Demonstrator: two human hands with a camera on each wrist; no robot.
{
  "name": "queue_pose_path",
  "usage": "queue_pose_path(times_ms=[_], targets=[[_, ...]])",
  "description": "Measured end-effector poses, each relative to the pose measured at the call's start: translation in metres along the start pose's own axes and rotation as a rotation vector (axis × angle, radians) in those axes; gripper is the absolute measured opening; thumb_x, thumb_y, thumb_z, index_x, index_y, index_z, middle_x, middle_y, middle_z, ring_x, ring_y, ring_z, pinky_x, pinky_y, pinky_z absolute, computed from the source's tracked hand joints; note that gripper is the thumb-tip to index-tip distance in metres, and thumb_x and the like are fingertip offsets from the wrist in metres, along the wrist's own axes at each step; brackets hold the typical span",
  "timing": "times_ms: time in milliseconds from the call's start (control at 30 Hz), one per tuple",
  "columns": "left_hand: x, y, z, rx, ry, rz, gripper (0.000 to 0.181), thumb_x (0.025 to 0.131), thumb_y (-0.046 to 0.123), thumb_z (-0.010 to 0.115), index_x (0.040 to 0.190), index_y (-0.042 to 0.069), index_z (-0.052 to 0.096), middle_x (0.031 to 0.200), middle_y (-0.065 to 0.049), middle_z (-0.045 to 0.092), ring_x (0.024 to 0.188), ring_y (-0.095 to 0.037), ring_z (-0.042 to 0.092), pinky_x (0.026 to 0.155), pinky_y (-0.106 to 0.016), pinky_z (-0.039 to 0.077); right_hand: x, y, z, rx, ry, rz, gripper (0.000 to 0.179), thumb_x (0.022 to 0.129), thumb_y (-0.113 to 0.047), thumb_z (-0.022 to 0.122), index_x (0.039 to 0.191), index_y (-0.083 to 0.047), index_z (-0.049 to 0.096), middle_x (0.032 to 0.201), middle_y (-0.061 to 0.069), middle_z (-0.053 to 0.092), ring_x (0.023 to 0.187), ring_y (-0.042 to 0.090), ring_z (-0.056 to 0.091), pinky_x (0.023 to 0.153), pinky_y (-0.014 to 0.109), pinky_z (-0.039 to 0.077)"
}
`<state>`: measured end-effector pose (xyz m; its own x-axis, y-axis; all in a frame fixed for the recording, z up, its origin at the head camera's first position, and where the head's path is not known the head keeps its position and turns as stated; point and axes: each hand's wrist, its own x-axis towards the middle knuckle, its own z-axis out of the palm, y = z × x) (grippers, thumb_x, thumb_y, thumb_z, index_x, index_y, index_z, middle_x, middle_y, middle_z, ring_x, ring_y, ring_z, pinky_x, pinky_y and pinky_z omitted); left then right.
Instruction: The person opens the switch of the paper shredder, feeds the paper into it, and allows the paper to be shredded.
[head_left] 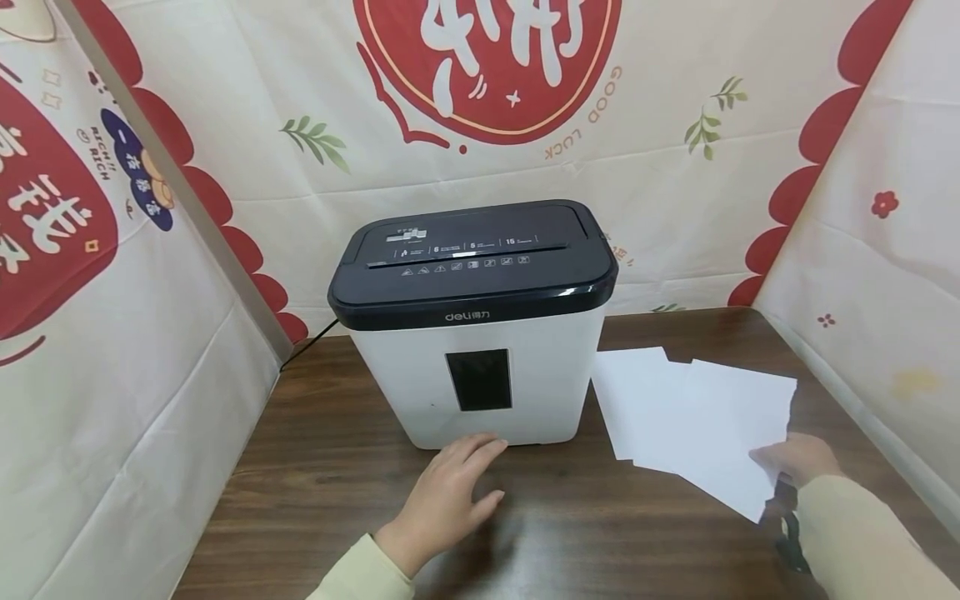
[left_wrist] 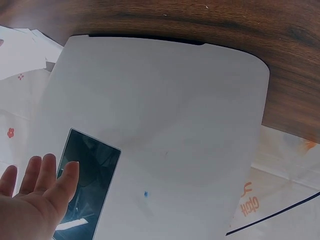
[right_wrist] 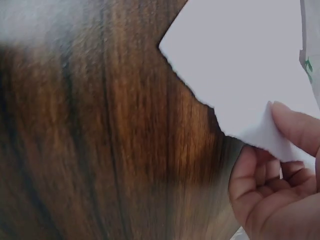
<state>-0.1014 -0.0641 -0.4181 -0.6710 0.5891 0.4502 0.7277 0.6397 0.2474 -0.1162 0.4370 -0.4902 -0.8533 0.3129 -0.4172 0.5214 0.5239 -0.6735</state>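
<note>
A white paper shredder [head_left: 390, 367] with a black lid [head_left: 480, 287] and a dark front window [head_left: 478, 380] stands on the wooden table. My left hand [head_left: 450, 496], fingers extended and holding nothing, is in front of its base; in the left wrist view the hand [left_wrist: 37, 200] overlaps the window. On the right, my right hand [head_left: 802, 458] pinches the torn edge of a white sheet of paper [head_left: 735, 425] between thumb and fingers. The right wrist view shows the thumb on top of the paper [right_wrist: 240, 60] and the fingers curled beneath. More white paper [head_left: 626, 408] lies under that sheet, beside the shredder.
Dark brown wooden table [head_left: 315, 475] spans the work area. A black cord [head_left: 311, 343] runs from the shredder's left side to the table's edge. Printed cloth walls [head_left: 465, 179] enclose the back and both sides.
</note>
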Motion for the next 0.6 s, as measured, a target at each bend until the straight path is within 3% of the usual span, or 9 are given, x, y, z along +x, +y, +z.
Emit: queue_pose_path(times_ms=[367, 600], targets=[[0.000, 0.002, -0.003, -0.023, -0.029, -0.028, 0.057, 0.079, 0.021, 0.080, 0.131, 0.014, 0.057, 0.128, -0.003, 0.058, 0.117, -0.020, 0.056, 0.095, -0.039, 0.049, -0.006, -0.005, -0.001, 0.074, -0.046, -0.047, 0.083, 0.086, -0.025, 0.069, 0.134, 0.024, 0.024, 0.131, 0.043, 0.037, 0.115, 0.057, 0.044, 0.095, 0.062, 0.041], [-0.001, 0.003, -0.004, -0.038, -0.043, -0.052, 0.057, 0.080, 0.022, 0.079, 0.131, 0.014, 0.056, 0.128, -0.003, 0.058, 0.117, -0.020, 0.056, 0.095, -0.038, 0.049, -0.014, -0.006, -0.003, 0.039, -0.075, -0.079, 0.080, 0.090, -0.029, 0.064, 0.134, 0.024, 0.024, 0.129, 0.043, 0.039, 0.115, 0.056, 0.045, 0.095, 0.062, 0.041]])
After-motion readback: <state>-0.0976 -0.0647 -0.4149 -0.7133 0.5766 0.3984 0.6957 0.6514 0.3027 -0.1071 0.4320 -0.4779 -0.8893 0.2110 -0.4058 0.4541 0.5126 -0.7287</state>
